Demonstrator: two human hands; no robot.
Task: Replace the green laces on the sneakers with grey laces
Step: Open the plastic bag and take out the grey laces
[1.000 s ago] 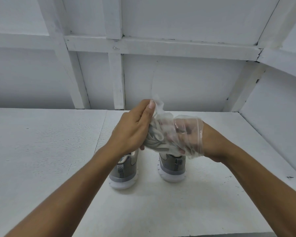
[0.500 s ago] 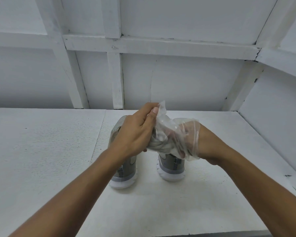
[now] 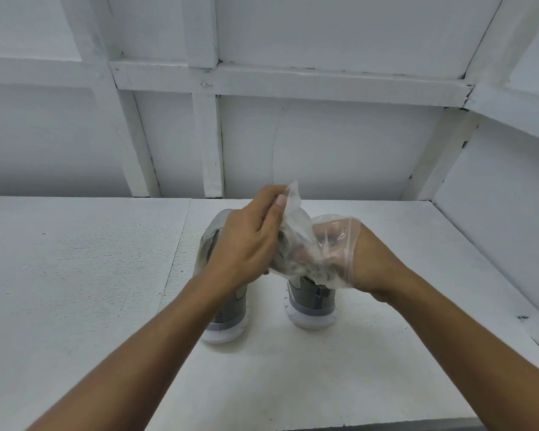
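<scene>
Grey laces (image 3: 290, 259), bagged: your left fingers (image 3: 263, 200) pinch the plastic bag (image 3: 294, 209), right fingers (image 3: 332, 242) clutch the bundle inside (blurry); yanking may tangle them.

**Camera inventory: single view**

Head camera, wide-angle, worn by the person. Faces forward and down across the white bench (image 3: 75, 275), close above the left hand (image 3: 246, 244) and right hand (image 3: 371, 265). Panelled wall (image 3: 339, 157) fills the upper half; straight lines bow at the edges.

grey sneakers (image 3: 311, 295), clear bag (image 3: 296, 241), perhaps grey laces (image 3: 288, 259)
</scene>
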